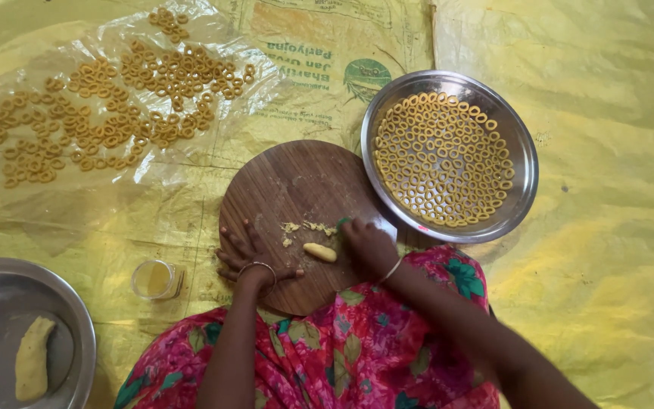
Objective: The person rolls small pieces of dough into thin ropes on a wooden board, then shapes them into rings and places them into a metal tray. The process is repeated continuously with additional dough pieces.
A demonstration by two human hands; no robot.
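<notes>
The left hand (247, 256) lies flat on the round board (289, 189), fingers spread. The right hand (369, 244) rests curled on the board; what its fingers pinch cannot be told. Between the hands lies a dough piece (319, 252), with crumbs (304, 227) at 12 o'clock. A plate (520, 144) of rings sits at 2 o'clock from the board, loose rings (115, 106) on plastic at 10.

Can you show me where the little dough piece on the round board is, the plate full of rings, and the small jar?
dough piece (319, 252): head view, middle of the lump.
plate (525, 159): head view, bare right rim.
jar (154, 279): head view, centre of the top.
</notes>
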